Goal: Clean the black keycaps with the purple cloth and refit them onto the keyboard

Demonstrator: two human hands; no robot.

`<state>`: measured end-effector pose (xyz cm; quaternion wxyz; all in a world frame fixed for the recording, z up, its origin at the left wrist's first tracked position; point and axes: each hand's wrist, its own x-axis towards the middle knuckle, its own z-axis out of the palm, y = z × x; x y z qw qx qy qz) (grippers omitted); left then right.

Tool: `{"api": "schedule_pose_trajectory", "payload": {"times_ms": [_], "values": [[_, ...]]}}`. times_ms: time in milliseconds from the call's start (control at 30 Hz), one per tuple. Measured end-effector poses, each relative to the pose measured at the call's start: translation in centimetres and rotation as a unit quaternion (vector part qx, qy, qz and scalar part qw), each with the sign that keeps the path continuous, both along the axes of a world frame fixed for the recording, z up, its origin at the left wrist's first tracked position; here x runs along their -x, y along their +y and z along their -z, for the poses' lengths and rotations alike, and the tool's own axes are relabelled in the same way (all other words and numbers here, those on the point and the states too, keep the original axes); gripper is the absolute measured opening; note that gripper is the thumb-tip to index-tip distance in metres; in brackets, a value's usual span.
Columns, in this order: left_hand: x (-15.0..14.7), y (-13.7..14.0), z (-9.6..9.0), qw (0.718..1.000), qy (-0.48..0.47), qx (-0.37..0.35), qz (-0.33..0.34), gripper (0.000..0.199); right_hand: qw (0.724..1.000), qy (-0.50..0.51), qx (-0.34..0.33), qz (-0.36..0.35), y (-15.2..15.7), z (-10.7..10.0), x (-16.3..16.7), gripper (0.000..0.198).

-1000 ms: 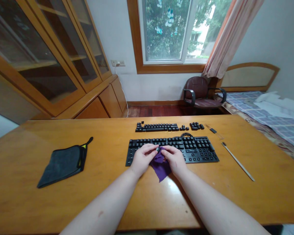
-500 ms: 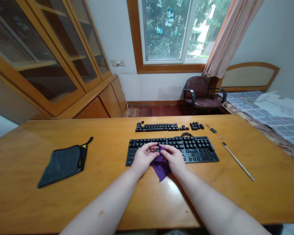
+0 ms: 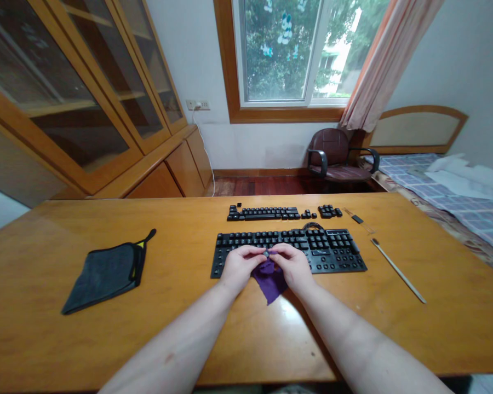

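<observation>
Both of my hands meet over the front of a black keyboard (image 3: 332, 264) that has part of its keycaps off. Between my fingertips is a small dark keycap (image 3: 266, 254). My left hand (image 3: 239, 267) pinches it from the left side. In my right hand (image 3: 293, 267) is a purple cloth (image 3: 271, 284), pressed against the keycap and hanging down toward the table. Behind the keyboard, loose black keycaps (image 3: 267, 213) lie in rows, with one single keycap (image 3: 239, 204) set apart at the upper left.
On the left of the wooden table (image 3: 181, 328) lies a folded grey cloth (image 3: 102, 273) with black edging. To the right are a long thin brush (image 3: 400, 272) and a wire keycap puller (image 3: 357, 219). A chair (image 3: 337, 153) stands beyond the table.
The fingers of my left hand have closed in from a looser curl to a pinch on the keycap. My right fingertips have come closer to it with the cloth.
</observation>
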<state>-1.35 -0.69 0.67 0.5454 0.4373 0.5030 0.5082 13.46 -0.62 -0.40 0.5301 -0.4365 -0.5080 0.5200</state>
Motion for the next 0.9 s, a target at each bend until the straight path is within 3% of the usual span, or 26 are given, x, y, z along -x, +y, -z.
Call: {"api": "schedule_pose_trajectory", "payload": {"times_ms": [200, 333, 567, 900], "values": [[-0.22, -0.07, -0.50, 1.000, -0.015, 0.007, -0.019, 0.020, 0.999, -0.024, -0.028, -0.006, -0.26, -0.08, 0.34, 0.015], [-0.38, -0.15, -0.43, 0.999, -0.039, 0.016, -0.017, 0.023, 0.998, -0.034, -0.047, 0.018, -0.12, 0.01, 0.11, 0.008], [-0.16, 0.02, -0.23, 1.000, 0.000, -0.001, -0.011, 0.020, 0.999, -0.012, -0.009, 0.028, -0.03, -0.17, 0.11, 0.007], [0.04, 0.14, 0.44, 0.997, -0.017, -0.016, 0.071, 0.031, 1.000, 0.009, 0.020, 0.014, 0.01, -0.01, 0.23, 0.015]]}}
